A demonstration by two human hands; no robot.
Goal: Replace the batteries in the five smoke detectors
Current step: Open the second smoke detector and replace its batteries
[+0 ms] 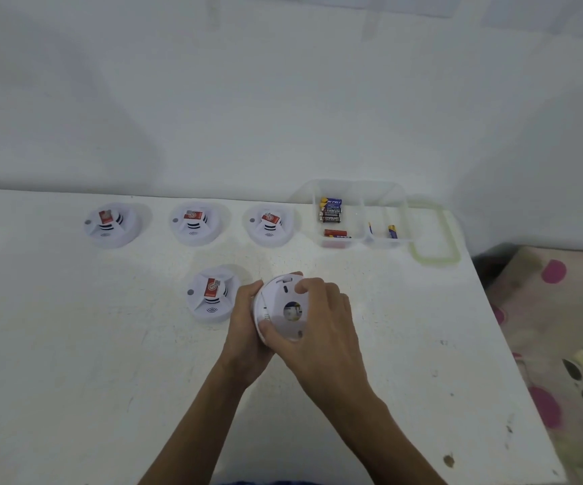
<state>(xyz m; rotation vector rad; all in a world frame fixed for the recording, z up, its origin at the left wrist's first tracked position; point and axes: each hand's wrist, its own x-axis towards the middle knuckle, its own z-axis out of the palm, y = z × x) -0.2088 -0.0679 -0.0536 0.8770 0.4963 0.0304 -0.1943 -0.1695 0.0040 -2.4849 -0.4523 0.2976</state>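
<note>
Your left hand (248, 320) and right hand (318, 320) both grip the smoke detector (283, 309) at lower centre, its back facing you. Twist too hard and the cover could jump loose and fall off the table (73, 344).

Table (73, 344) white, scuffed, a few dark specks. Wall (213, 99) plain white. Four detectors (110, 225) (194, 224) (269, 224) (209, 295) white, each with a red-and-white sticker on top, black slot lines and a small grey dot on its left side. Held detector (279, 309) white, plain back. Tray (356, 190) clear. Lid (435, 263) clear, pale green rim. In tray: blue battery (332, 202) with yellow, black batteries (330, 215) with white lettering, red battery (336, 233), blue-yellow battery (392, 231) in right compartment. Cloth (545, 309) pale beige, magenta spots, dark marks.
</note>
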